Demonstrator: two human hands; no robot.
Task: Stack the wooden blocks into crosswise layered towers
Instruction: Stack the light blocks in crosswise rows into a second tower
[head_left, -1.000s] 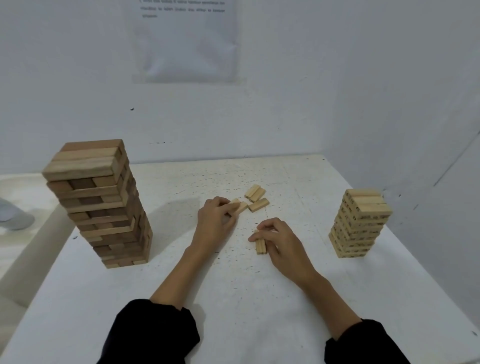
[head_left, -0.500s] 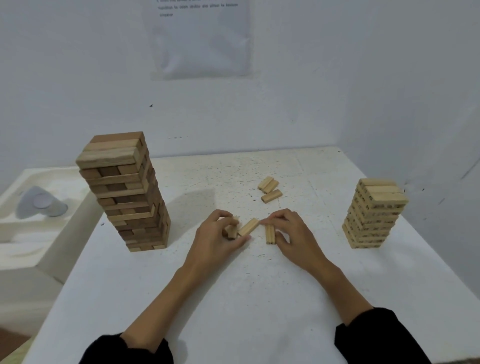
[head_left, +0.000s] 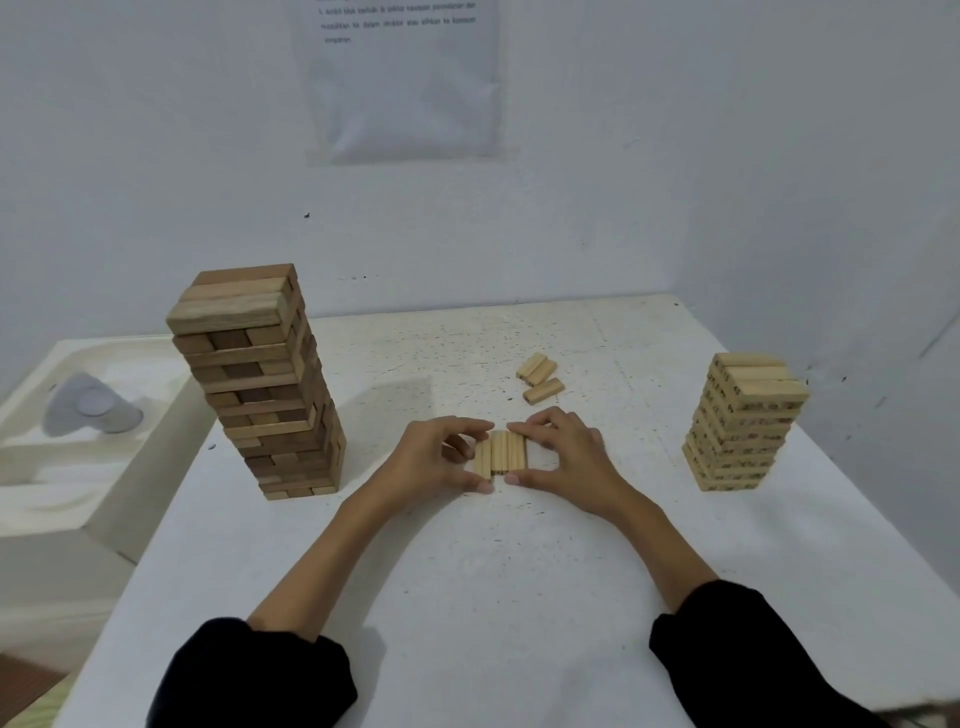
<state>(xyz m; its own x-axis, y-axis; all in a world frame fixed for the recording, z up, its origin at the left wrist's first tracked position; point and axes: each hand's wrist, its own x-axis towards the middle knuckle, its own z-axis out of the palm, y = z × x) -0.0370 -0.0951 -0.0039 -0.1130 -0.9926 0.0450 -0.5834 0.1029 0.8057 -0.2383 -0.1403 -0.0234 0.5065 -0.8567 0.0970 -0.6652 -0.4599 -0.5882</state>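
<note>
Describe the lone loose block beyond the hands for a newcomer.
On the white table, between the dark tower and pale tower, look just beyond the right hand. The lone block lies nearest that hand; unlike the pair behind it, it touches no other block.

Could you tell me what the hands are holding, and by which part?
Both the left hand and right hand pinch the row of three blocks, lying on the table, by its short ends, forefinger far, thumb near.
</note>
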